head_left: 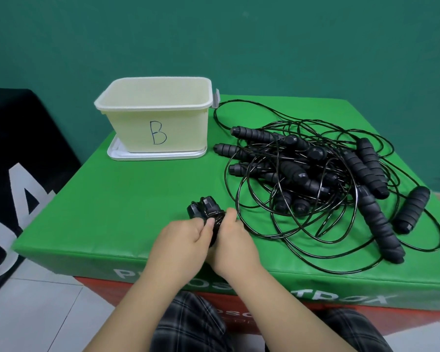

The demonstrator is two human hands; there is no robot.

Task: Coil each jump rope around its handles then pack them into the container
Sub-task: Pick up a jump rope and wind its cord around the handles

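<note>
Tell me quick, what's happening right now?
Both hands, left and right, grip one coiled rope. Container empty. Tangled pile waits at right.

A green padded vinyl block [127,199] with white lettering on its front face sat on top of a red padded block [277,309], which also carried white lettering. A black fabric panel with large white lettering [13,174] stood to the left. A teal painted wall [214,39] filled the background. White floor tiles [43,308] lay below. Dark plaid fabric [188,326] covered the person's legs.
</note>
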